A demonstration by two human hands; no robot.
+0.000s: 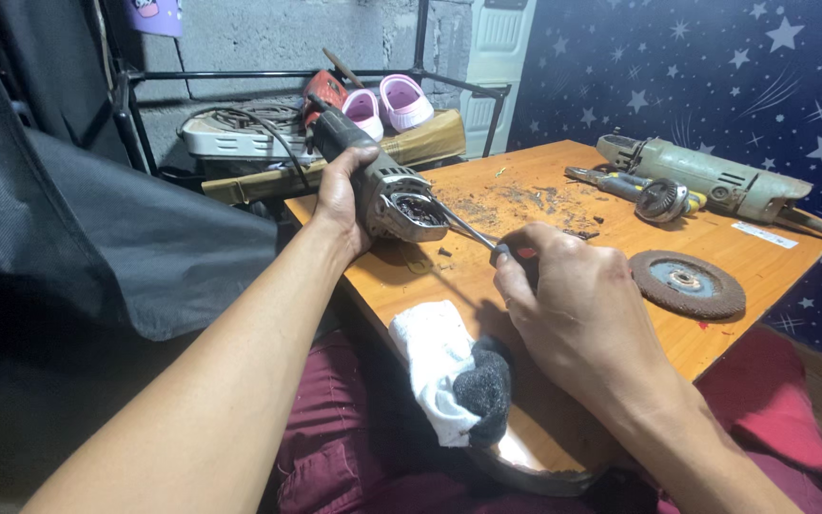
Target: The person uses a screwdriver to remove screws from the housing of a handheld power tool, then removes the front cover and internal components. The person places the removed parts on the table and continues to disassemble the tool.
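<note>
My left hand point(340, 195) grips the grey body of an angle grinder point(382, 190), whose open gear head faces right and shows dark grease inside. My right hand point(573, 309) holds a screwdriver point(473, 233) by its dark handle. The metal tip reaches into the open head. Both rest over a wooden table point(525, 190) strewn with dark debris.
A worn grinding disc point(687, 283) lies right of my right hand. A second, pale green grinder point(715, 181), pliers point(611, 181) and a gear part point(660, 200) sit at the far right. A white and grey sock point(454, 376) hangs at the near table edge. Pink sandals point(387, 103) stand on a rack behind.
</note>
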